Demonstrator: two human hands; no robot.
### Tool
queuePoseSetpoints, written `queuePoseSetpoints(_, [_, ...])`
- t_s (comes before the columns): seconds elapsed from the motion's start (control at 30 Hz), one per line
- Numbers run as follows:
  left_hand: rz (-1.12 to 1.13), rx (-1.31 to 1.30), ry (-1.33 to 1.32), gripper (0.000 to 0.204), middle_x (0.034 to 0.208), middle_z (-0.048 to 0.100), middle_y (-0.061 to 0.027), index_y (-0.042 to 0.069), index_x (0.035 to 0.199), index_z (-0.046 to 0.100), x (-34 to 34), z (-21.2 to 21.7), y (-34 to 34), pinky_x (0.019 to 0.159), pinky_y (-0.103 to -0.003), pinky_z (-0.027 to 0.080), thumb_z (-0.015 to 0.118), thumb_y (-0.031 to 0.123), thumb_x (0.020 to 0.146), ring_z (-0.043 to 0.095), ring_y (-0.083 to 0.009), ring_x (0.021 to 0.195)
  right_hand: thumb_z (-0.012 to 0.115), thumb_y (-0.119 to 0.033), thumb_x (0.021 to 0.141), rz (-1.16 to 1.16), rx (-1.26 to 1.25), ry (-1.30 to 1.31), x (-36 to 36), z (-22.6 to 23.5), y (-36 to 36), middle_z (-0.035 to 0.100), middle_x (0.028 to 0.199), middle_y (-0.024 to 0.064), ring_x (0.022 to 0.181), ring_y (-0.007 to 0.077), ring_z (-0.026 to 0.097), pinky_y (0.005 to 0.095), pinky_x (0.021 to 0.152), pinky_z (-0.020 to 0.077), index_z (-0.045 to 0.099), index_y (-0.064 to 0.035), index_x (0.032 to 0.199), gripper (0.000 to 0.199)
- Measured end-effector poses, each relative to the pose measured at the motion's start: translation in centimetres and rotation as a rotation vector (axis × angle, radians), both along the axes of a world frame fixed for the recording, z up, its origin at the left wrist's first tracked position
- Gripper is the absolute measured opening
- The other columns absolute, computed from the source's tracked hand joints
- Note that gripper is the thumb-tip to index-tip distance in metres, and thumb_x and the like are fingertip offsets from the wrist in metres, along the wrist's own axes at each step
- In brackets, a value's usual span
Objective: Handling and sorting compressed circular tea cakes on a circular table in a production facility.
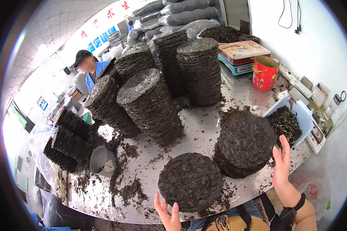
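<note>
A dark, fibrous round cake (191,181), looking like dried seaweed, lies flat near the table's front edge. My left hand (168,215) is beside its lower left rim, fingers apart and holding nothing. Right of that cake stands a short stack of similar round cakes (245,142), its top one slightly blurred. At the stack's right side my right hand (283,165) is raised with fingers stretched and nothing in it. Whether its thumb touches the stack I cannot tell.
Tall stacks of cakes (150,104) stand across the table (198,133), amid dark crumbs. Right: a blue-white bin (305,119) of dark scraps, a red tin (265,73), a scale (235,67). Left: a grey cup (103,161). Beyond the stacks is a person in a cap (82,57).
</note>
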State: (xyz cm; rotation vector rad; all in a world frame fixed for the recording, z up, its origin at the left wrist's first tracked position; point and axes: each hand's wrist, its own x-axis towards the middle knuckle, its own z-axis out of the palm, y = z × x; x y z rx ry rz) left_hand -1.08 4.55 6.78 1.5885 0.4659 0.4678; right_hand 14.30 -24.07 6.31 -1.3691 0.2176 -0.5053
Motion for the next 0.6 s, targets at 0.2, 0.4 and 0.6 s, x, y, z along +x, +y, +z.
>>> queuePoseSetpoints(0.2, [-0.02, 0.126, -0.098, 0.059, 0.131, 0.049, -0.0099, 0.007, 0.15, 0.022, -1.2, -4.2, 2.7, 0.047, -0.023, 0.022, 0.051, 0.013, 0.099, 0.015, -0.0042, 0.055, 0.068, -0.023, 0.083, 0.76, -0.768, -0.477, -4.2, 2.0, 3.7, 0.057, 0.124, 0.0099, 0.115, 0.0291, 0.053, 0.0442, 0.103, 0.0388, 0.055, -0.0053, 0.124, 0.046])
queuePoseSetpoints(0.4, [0.027, 0.185, 0.035, 0.055, 0.154, 0.02, -0.0158, 0.004, 0.148, 0.024, -0.7, 1.1, -0.2, 0.111, -0.044, 0.027, 0.035, 0.033, 0.104, 0.023, -0.0284, 0.141, 0.062, -0.029, 0.087, 0.907, -1.218, -0.617, -5.4, -1.4, 8.2, 0.043, 0.144, 0.0101, 0.134, 0.023, 0.041, 0.0441, 0.115, 0.0244, 0.044, -0.0084, 0.139, 0.059])
queuePoseSetpoints(0.6, [-0.033, 0.1, -0.05, 0.044, 0.123, 0.059, -0.013, 0.003, 0.142, 0.036, -1.7, 0.3, 0.2, 0.102, -0.036, 0.04, 0.045, 0.016, 0.101, 0.056, -0.0249, 0.116, 0.057, -0.016, 0.091, 0.631, -0.689, -0.351, -3.5, 2.3, 5.2, 0.054, 0.133, 0.0154, 0.121, 0.0295, 0.054, 0.0417, 0.11, 0.0326, 0.044, -0.0003, 0.137, 0.051])
